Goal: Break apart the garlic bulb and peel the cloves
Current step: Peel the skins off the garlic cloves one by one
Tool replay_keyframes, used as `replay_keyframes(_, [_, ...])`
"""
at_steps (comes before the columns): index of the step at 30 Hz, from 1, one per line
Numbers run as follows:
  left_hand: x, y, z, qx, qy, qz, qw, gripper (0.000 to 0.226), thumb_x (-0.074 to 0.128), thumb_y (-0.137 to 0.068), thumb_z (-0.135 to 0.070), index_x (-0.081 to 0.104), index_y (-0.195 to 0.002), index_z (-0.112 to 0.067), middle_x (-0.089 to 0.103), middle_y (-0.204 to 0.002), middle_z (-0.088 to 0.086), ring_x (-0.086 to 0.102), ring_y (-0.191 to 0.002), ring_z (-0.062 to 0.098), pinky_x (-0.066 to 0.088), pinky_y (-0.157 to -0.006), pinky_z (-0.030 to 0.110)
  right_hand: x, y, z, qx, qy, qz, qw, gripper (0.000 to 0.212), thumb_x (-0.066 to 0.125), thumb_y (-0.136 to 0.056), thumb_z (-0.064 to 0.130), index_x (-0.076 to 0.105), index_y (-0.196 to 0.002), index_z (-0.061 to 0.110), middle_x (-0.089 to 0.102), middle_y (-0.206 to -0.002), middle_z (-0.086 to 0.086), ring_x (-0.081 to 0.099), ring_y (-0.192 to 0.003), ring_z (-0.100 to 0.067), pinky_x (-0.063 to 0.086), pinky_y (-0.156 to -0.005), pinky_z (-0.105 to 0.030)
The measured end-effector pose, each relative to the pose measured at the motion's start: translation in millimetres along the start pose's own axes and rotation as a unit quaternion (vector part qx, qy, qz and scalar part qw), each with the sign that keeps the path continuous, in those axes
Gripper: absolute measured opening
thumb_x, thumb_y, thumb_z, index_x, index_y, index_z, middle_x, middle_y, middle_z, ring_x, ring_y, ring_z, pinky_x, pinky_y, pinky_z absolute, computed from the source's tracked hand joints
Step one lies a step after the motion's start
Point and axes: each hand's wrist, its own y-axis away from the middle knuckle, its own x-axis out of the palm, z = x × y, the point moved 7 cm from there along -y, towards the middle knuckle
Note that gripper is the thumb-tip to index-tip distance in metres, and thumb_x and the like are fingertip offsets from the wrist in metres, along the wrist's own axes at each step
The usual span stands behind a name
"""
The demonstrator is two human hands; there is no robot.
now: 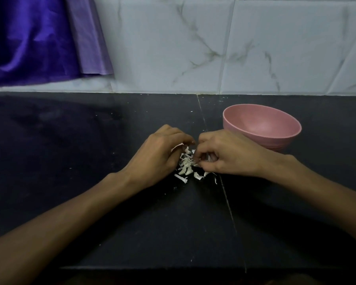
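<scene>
Fingers of both the left hand (160,150) and right hand (224,153) curl, pinching white garlic skin; loose garlic peelings (186,168) lie just below, pink bowl (262,128) far right.

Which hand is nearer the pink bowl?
Right. The right hand sits just in front-left of the pink bowl; the left hand lies farther left, beyond the garlic skins.

Home kitchen: dark stone counter (90,202), marbled wall tiles (255,48), pink bowl (262,128), garlic skins (186,167).
</scene>
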Motion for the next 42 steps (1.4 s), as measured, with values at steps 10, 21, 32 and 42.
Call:
replay_keyframes(10, [0, 2, 7, -0.160, 0.295, -0.012, 0.942, 0.025, 0.071, -0.083, -0.029, 0.073, -0.102, -0.013, 0.075, -0.093, 0.002, 0.071, -0.087, 0.019, 0.059, -0.080, 0.037, -12, 17, -19, 0.009, -0.160, -0.149, 0.976, 0.009, 0.069, -0.087, 0.009, 0.072, -0.095, 0.013, 0.063, -0.074, 0.020, 0.066, -0.062, -0.003, 0.048, -0.056, -0.015])
replay_keyframes(21, [6, 4, 13, -0.187, 0.368, -0.017, 0.911, 0.024, 0.075, -0.072, -0.014, 0.073, -0.093, -0.002, 0.073, -0.077, 0.011, 0.067, -0.063, 0.017, 0.056, -0.058, 0.023, -2, 18, -22, 0.048, -0.398, -0.154, 0.903, 0.008, 0.066, -0.091, 0.011, 0.069, -0.097, 0.007, 0.070, -0.076, -0.010, 0.071, -0.062, -0.023, 0.061, -0.056, -0.036])
replay_keyframes(32, [5, 6, 19, -0.223, 0.373, -0.039, 0.900, 0.018, 0.069, -0.079, -0.016, 0.075, -0.093, -0.009, 0.072, -0.067, 0.002, 0.065, -0.056, 0.011, 0.054, -0.055, 0.020, 0, 19, -27, 0.094, -0.483, -0.162, 0.855, 0.008, 0.064, -0.092, 0.008, 0.068, -0.099, 0.008, 0.070, -0.081, -0.012, 0.069, -0.062, -0.024, 0.060, -0.056, -0.034])
replay_keyframes(42, [-2, 6, 23, -0.218, 0.334, -0.051, 0.915, 0.024, 0.075, -0.075, -0.019, 0.071, -0.096, -0.009, 0.074, -0.074, 0.008, 0.066, -0.052, 0.019, 0.053, -0.048, 0.026, -3, 22, -32, 0.131, -0.483, -0.193, 0.844, 0.014, 0.067, -0.088, 0.000, 0.073, -0.098, 0.007, 0.071, -0.074, -0.009, 0.069, -0.063, -0.019, 0.058, -0.057, -0.024])
